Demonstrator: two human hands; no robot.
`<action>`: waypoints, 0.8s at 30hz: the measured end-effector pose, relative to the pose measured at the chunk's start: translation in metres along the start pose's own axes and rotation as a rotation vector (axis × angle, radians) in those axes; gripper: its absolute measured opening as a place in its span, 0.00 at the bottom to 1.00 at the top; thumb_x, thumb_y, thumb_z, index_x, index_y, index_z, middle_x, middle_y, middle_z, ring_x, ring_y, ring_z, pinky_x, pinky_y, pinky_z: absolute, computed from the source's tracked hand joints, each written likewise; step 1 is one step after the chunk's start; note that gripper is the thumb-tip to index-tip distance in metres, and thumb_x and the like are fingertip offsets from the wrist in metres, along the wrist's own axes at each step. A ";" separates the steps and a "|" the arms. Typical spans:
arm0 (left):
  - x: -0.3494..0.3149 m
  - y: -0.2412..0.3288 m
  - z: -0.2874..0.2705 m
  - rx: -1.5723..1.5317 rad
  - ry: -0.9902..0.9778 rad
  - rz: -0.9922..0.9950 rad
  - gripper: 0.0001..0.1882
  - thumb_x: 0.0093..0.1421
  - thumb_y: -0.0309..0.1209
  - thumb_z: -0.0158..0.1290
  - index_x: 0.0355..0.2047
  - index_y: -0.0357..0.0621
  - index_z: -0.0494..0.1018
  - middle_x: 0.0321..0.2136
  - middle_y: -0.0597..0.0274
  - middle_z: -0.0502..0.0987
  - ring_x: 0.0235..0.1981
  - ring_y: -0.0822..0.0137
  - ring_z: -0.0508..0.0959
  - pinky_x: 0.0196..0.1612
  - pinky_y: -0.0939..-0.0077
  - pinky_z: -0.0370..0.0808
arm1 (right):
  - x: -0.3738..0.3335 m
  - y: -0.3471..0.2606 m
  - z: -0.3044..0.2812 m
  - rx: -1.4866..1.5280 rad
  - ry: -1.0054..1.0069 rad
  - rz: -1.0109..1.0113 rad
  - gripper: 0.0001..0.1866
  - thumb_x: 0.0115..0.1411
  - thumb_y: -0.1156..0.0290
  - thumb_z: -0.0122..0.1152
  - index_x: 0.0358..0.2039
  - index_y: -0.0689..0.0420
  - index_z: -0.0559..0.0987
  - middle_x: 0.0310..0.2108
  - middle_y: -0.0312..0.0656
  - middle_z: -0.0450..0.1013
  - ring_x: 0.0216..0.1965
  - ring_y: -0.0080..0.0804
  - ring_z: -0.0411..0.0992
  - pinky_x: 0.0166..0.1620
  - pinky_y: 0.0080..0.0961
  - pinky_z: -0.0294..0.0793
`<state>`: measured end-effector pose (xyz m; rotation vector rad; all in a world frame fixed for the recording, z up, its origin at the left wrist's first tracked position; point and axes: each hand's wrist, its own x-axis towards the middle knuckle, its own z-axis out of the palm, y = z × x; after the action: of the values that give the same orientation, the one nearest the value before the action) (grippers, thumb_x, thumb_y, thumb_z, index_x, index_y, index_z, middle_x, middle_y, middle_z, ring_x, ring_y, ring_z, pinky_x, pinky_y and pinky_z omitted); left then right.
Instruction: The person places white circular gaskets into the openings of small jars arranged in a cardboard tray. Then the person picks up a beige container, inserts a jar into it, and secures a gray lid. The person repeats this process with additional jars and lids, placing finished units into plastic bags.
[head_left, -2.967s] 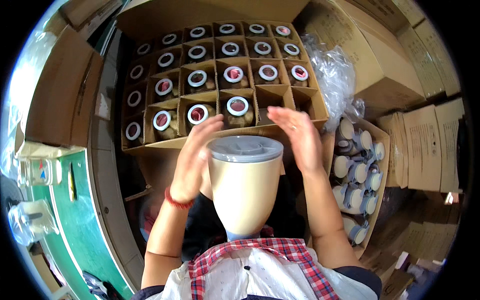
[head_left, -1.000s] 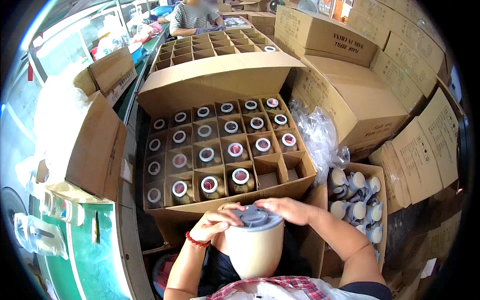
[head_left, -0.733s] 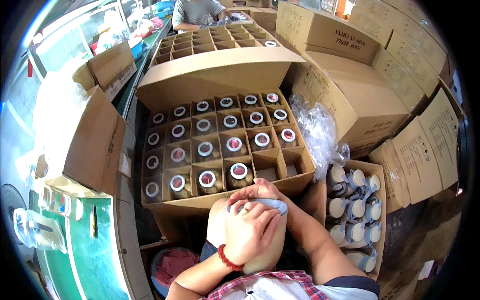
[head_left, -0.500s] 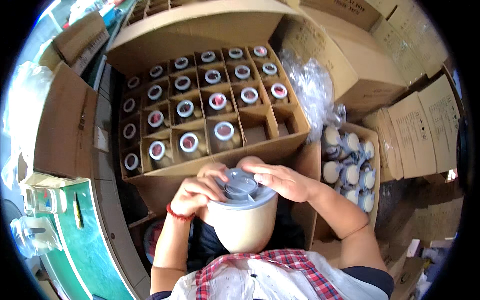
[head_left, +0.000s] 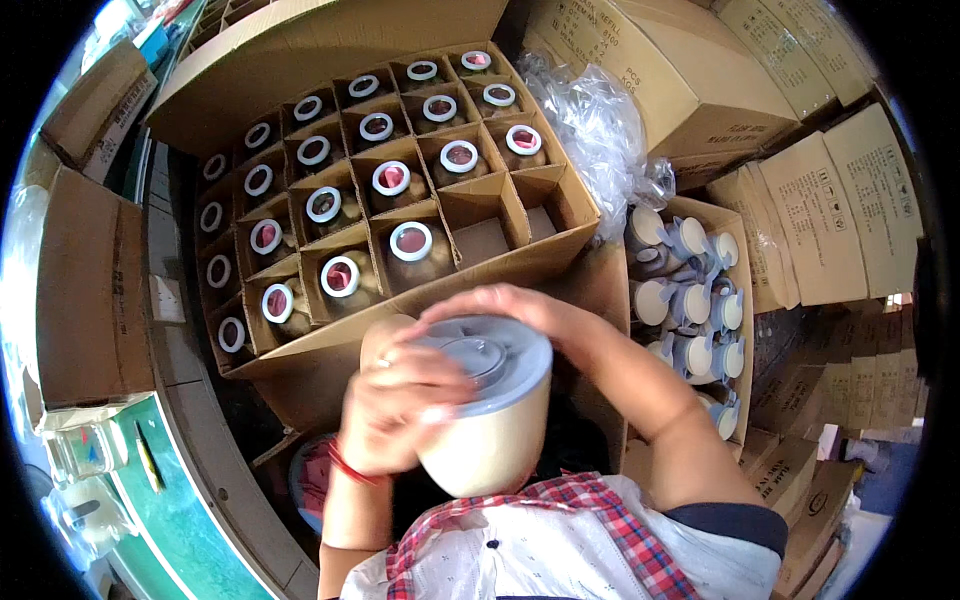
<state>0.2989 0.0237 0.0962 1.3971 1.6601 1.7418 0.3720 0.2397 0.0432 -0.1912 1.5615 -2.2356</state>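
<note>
A cream jug body (head_left: 490, 445) with a round grey-blue end piece (head_left: 522, 358) facing up sits in front of my torso, slightly tilted. My left hand (head_left: 398, 408) is blurred by motion, its fingers curled over the left side of the grey-blue piece. Round the far edge of that piece wraps my right hand (head_left: 505, 303), its fingertips reaching toward the left. Both hands press on the rim. The jug's far side is hidden behind the hands and the end piece.
Ahead stands a divided carton (head_left: 420, 295) of round-mouthed bottle-like pieces. A smaller box (head_left: 745, 350) at right holds several cream-and-grey jug tops. Clear plastic wrap (head_left: 600, 135) lies between cartons. A knife (head_left: 148, 458) rests on the green table (head_left: 180, 520) at left.
My right hand has moved from the right edge of the grey-blue piece round to its far edge. My left hand has swung nearer along its left side. The view has shifted.
</note>
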 end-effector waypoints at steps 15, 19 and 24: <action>0.024 0.054 0.041 0.628 0.136 -0.094 0.11 0.53 0.33 0.60 0.36 0.44 0.79 0.36 0.62 0.80 0.45 0.60 0.76 0.59 0.56 0.59 | 0.065 0.023 -0.025 0.328 -0.307 0.039 0.42 0.63 0.40 0.45 0.62 0.66 0.61 0.57 0.57 0.66 0.60 0.44 0.64 0.65 0.38 0.58; 0.024 0.056 0.027 0.485 0.053 -0.016 0.06 0.55 0.32 0.59 0.32 0.47 0.80 0.35 0.68 0.80 0.42 0.67 0.77 0.59 0.55 0.60 | 0.038 0.015 -0.017 0.328 -0.173 0.042 0.44 0.62 0.39 0.47 0.63 0.66 0.59 0.58 0.55 0.65 0.59 0.40 0.65 0.64 0.35 0.59; -0.032 -0.060 -0.026 -0.571 -0.042 0.139 0.13 0.58 0.37 0.55 0.34 0.39 0.82 0.36 0.57 0.81 0.45 0.57 0.75 0.63 0.51 0.55 | -0.007 -0.045 0.033 -0.644 0.123 0.125 0.29 0.70 0.54 0.37 0.54 0.67 0.71 0.57 0.45 0.68 0.59 0.35 0.64 0.61 0.30 0.61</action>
<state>0.2705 -0.0011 0.0335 1.2743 0.9407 2.0287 0.3782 0.2272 0.0972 -0.1301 2.2487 -1.6107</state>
